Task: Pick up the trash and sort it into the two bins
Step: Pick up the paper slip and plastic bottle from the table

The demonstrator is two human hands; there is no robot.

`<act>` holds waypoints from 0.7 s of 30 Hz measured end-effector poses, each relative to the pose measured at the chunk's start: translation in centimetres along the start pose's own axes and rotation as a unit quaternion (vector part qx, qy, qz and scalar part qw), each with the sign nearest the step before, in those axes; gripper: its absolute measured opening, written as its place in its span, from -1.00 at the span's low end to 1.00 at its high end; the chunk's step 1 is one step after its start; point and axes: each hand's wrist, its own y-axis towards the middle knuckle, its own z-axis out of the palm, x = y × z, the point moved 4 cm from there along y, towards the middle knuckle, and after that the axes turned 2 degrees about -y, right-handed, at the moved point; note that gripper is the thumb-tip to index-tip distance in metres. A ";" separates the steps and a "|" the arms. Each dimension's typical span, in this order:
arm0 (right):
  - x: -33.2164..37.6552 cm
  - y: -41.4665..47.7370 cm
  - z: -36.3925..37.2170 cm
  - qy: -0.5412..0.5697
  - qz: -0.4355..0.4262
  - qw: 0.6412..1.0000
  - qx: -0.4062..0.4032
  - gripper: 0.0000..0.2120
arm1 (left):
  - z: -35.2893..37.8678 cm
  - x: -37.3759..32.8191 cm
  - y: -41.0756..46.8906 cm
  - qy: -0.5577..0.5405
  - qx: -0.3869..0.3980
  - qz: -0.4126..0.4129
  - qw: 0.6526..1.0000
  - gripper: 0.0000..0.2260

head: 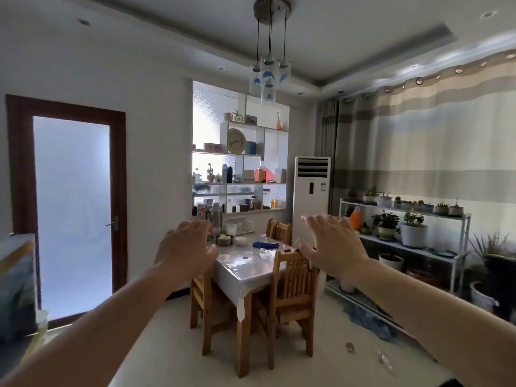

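Observation:
Both my arms are stretched forward at chest height. My left hand [185, 247] and my right hand [331, 244] are open, fingers spread, holding nothing. Beyond them stands a dining table [237, 270] with a clear cover. On it lie a crumpled clear wrapper [266, 253] and a blue crumpled item [265, 244]. On the floor at the right lie a small grey scrap [349, 347], a pale scrap [384, 358] and a blue plastic bag [371, 321]. No bins are in view.
Wooden chairs [290, 291] flank the table. A white standing air conditioner [311, 196] is behind it, a shelf unit [240, 169] at the back, and plant racks [405, 233] along the curtained right wall. A glass door [72, 208] is at the left.

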 end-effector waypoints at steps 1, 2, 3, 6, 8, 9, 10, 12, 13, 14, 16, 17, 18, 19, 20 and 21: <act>0.0 0.6 0.6 0.005 0.005 1.000 0.002 -0.49 | 0.7 0.4 0.8 0.000 0.007 -0.001 1.000 -0.63; -0.2 1.3 1.4 0.006 0.009 1.000 -0.003 -0.50 | 1.5 0.7 1.7 -0.001 0.006 -0.002 1.000 -0.63; -0.5 1.9 2.2 0.005 0.011 1.000 -0.007 -0.50 | 2.5 0.9 2.6 -0.003 0.009 0.003 1.000 -0.62; -1.6 3.2 5.1 0.012 0.031 0.999 0.012 -0.51 | 5.5 0.8 4.6 -0.014 0.038 0.002 0.999 -0.58; -2.6 4.2 6.9 0.009 0.043 0.999 0.023 -0.50 | 7.6 0.6 6.0 -0.012 0.047 0.006 0.999 -0.56; -3.1 4.7 8.0 0.010 0.045 0.999 0.027 -0.49 | 8.8 0.5 6.7 -0.010 0.053 0.010 0.999 -0.56; -3.6 5.2 9.1 0.011 0.046 0.998 0.031 -0.49 | 10.0 0.4 7.4 -0.006 0.060 0.014 0.998 -0.57; -4.9 6.4 11.0 0.019 0.047 0.998 0.040 -0.50 | 12.4 0.0 9.1 -0.004 0.067 0.020 0.998 -0.57; -5.6 7.0 11.9 0.021 0.046 0.998 0.044 -0.50 | 13.6 -0.2 10.0 -0.002 0.068 0.022 0.997 -0.57; -6.4 7.7 12.9 0.022 0.044 0.998 0.047 -0.50 | 14.8 -0.5 11.1 0.000 0.070 0.025 0.997 -0.57; -8.3 9.1 14.8 0.019 0.038 0.998 0.047 -0.50 | 17.2 -1.2 13.4 0.005 0.075 0.025 0.997 -0.58; -9.4 9.9 15.8 0.017 0.036 0.998 0.048 -0.50 | 18.4 -1.8 14.6 0.008 0.078 0.026 0.997 -0.58; -10.7 10.8 16.7 0.016 0.034 0.998 0.050 -0.49 | 19.6 -2.3 15.8 0.011 0.078 0.025 0.997 -0.57; -12.0 11.8 17.6 0.015 0.032 0.998 0.051 -0.48 | 20.8 -2.9 17.1 0.010 0.074 0.026 0.997 -0.57; -13.3 12.8 18.5 0.012 0.029 0.998 0.053 -0.47 | 22.0 -3.4 18.4 0.007 0.071 0.025 0.997 -0.57; -14.6 13.9 19.4 0.009 0.026 0.998 0.054 -0.46 | 23.2 -4.0 19.7 0.005 0.068 0.023 0.997 -0.56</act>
